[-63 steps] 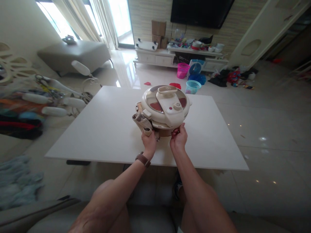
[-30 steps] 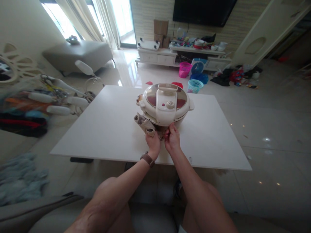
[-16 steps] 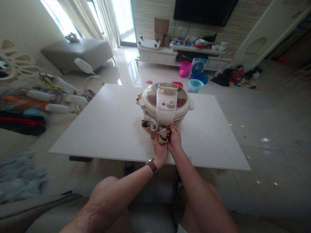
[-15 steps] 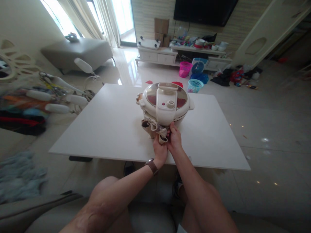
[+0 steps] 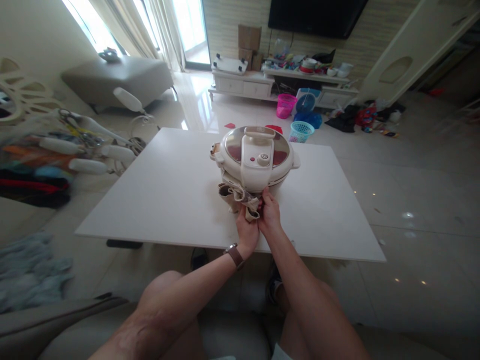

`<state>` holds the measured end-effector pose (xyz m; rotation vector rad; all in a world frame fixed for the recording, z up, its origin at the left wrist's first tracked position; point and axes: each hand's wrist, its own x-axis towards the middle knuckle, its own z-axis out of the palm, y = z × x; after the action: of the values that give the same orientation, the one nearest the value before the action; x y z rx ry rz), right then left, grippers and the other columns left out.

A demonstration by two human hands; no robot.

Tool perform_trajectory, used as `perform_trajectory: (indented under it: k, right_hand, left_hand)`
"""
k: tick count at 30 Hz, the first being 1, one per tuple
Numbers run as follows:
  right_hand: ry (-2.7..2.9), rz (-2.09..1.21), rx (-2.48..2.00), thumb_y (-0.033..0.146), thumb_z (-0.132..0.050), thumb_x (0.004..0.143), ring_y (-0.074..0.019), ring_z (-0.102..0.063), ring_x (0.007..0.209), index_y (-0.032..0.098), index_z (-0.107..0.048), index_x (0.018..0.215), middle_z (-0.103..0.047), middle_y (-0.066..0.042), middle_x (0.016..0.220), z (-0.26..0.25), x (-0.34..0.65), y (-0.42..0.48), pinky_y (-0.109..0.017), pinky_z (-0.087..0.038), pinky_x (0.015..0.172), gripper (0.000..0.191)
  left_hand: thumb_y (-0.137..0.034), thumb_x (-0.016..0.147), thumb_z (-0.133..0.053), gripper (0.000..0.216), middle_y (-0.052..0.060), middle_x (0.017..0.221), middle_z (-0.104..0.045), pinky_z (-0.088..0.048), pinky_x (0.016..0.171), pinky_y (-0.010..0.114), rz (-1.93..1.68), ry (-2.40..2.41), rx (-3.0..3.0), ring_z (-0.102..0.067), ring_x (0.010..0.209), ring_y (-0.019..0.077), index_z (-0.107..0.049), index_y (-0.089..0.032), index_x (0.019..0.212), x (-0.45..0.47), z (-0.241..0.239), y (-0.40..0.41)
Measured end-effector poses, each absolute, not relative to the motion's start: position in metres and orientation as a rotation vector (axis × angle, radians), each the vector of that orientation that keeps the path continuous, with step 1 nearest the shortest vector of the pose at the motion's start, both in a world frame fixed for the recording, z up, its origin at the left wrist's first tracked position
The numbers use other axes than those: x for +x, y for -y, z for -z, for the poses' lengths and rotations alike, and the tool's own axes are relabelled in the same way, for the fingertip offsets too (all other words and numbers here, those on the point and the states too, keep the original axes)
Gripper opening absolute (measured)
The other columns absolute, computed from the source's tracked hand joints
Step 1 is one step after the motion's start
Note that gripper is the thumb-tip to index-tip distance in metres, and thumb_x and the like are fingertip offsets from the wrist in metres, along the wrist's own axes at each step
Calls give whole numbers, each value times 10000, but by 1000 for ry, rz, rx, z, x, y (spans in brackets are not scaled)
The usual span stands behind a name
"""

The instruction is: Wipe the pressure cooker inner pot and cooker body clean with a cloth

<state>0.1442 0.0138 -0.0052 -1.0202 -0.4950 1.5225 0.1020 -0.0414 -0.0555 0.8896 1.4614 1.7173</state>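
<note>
A cream electric pressure cooker (image 5: 258, 172) with a shiny rim, a top handle and a round knob stands on the white table. Bunched against its lower front left is a beige cloth (image 5: 238, 197) with darker patches. My left hand (image 5: 248, 232), a brown-strapped watch at its wrist, is closed on the cloth's lower end. Close beside it, my right hand (image 5: 270, 212) is closed, its thumb up against the cooker's lower front edge. Its fingers are partly hidden behind the cloth and the palm, so what they grip cannot be made out.
The white table (image 5: 161, 200) extends to both sides of the cooker. Past its far edge are a blue basket (image 5: 301, 131) and a pink basket (image 5: 286, 106). A white lamp with several arms (image 5: 116, 152) stands close to its left edge.
</note>
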Motion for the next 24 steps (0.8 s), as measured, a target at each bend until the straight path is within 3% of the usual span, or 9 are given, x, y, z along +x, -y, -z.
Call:
perform_trajectory:
  k: [24]
  right_hand:
    - [523,-1512,-1010,682,-922,686,-52,-360,421,226,-490,621,-460,105,488,7,145,-13,-216,-292,420,631]
  left_hand:
    - [-256,850,-741,385,99,1184,-809,-540,1139,462,-1720,-1473,876,-721,1246,308,-752,-218,1233,103,56,40]
